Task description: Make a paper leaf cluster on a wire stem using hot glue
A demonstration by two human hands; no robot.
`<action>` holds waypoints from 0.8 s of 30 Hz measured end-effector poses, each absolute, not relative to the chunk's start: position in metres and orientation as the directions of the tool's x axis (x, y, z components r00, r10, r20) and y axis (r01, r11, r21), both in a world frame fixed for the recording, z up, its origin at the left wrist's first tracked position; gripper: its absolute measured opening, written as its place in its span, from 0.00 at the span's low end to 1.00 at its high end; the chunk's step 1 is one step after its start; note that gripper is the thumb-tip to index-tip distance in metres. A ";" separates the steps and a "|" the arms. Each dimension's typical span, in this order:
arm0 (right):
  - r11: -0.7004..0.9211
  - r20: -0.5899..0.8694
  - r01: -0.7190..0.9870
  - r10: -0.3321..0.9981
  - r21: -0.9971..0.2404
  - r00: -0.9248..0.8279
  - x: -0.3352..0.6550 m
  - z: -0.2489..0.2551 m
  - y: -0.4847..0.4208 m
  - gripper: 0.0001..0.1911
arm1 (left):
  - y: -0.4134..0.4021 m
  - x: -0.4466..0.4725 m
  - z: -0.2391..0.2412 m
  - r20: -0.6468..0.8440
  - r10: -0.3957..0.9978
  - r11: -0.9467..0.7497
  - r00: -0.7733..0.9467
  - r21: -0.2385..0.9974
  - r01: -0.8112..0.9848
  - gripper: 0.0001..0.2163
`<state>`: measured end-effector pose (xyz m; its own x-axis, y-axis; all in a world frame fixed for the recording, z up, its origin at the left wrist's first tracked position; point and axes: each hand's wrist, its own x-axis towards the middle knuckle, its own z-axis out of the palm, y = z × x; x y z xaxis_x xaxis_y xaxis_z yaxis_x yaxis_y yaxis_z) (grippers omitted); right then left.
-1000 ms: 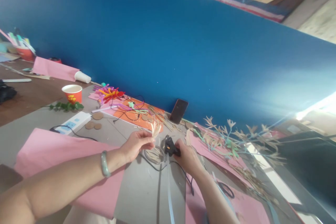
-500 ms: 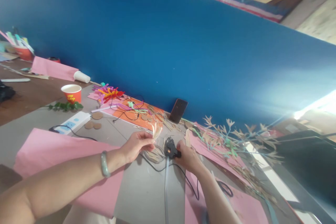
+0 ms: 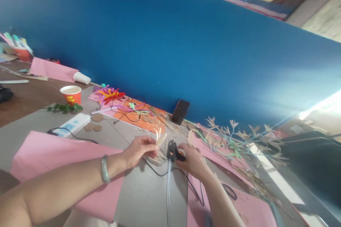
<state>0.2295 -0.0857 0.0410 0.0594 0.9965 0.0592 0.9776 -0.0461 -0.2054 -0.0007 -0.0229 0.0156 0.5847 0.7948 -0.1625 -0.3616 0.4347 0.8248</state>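
My left hand [image 3: 140, 149] pinches a small bundle of pale straw-like leaves [image 3: 160, 137] just above the grey table. Close on its right, my right hand [image 3: 191, 158] grips a black hot glue gun [image 3: 173, 151], its nozzle pointing toward the leaves. A translucent glue stick [image 3: 168, 191] sticks out behind the gun toward me, and a black cord [image 3: 191, 184] trails off it. More dry straw [image 3: 159, 157] lies under the two hands. A green bangle [image 3: 104, 169] is on my left wrist.
Pink paper sheets [image 3: 53, 156] lie left and right of the grey board [image 3: 149, 198]. A branch with pale paper leaves [image 3: 234, 142] lies at right. A phone [image 3: 180, 112] leans on the blue wall. A power strip [image 3: 71, 125], an orange cup [image 3: 71, 94], pipe cleaners [image 3: 109, 94] and cardboard discs [image 3: 93, 125] sit at left.
The glue gun in my right hand has edged closer to the leaf bundle and its glue stick has swung more upright in the picture. My left hand holds almost still.
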 end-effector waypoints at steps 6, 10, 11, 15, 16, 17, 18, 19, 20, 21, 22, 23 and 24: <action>0.096 0.182 0.743 0.983 -0.662 0.035 0.183 0.059 -0.097 0.08 | -0.027 0.003 0.008 -0.125 0.780 0.424 0.613 0.826 -0.371 0.11; 0.103 0.175 0.588 0.982 -0.803 0.067 0.163 0.060 -0.103 0.08 | -0.028 0.004 0.002 -0.107 0.780 0.406 0.616 0.837 -0.368 0.11; 0.093 0.173 0.566 0.981 -0.819 0.088 0.160 0.059 -0.103 0.08 | -0.028 0.004 0.001 -0.106 0.781 0.400 0.615 0.842 -0.363 0.11; 0.035 0.139 0.528 0.977 -0.849 0.159 0.154 0.056 -0.101 0.09 | -0.029 0.004 0.000 -0.129 0.785 0.399 0.606 0.853 -0.335 0.12; 0.022 0.132 0.523 0.976 -0.852 0.174 0.154 0.055 -0.100 0.09 | -0.029 0.004 0.000 -0.133 0.785 0.401 0.605 0.854 -0.332 0.12; 0.012 0.126 0.517 0.975 -0.856 0.186 0.153 0.054 -0.099 0.09 | -0.029 0.004 0.000 -0.134 0.784 0.400 0.606 0.856 -0.328 0.12; 0.004 0.121 0.509 0.973 -0.860 0.197 0.152 0.053 -0.098 0.09 | -0.029 0.004 0.001 -0.132 0.783 0.398 0.608 0.858 -0.325 0.12; -0.001 0.117 0.499 0.972 -0.866 0.205 0.152 0.052 -0.098 0.10 | -0.029 0.003 0.001 -0.127 0.781 0.392 0.611 0.862 -0.322 0.12; -0.006 0.112 0.488 0.971 -0.873 0.212 0.152 0.051 -0.098 0.10 | -0.029 0.003 0.002 -0.118 0.781 0.382 0.613 0.867 -0.320 0.12; -0.010 0.106 0.477 0.970 -0.879 0.217 0.152 0.050 -0.098 0.10 | -0.029 0.003 0.002 -0.108 0.781 0.372 0.615 0.872 -0.319 0.12; -0.013 0.102 0.467 0.970 -0.884 0.219 0.151 0.049 -0.098 0.11 | -0.029 0.003 0.003 -0.099 0.782 0.361 0.616 0.877 -0.318 0.12; -0.014 0.099 0.459 0.970 -0.889 0.221 0.152 0.048 -0.097 0.11 | -0.028 0.003 0.003 -0.091 0.783 0.351 0.616 0.882 -0.315 0.12; -0.012 0.099 0.452 0.970 -0.892 0.222 0.152 0.047 -0.097 0.11 | -0.028 0.002 0.003 -0.085 0.785 0.341 0.614 0.887 -0.312 0.13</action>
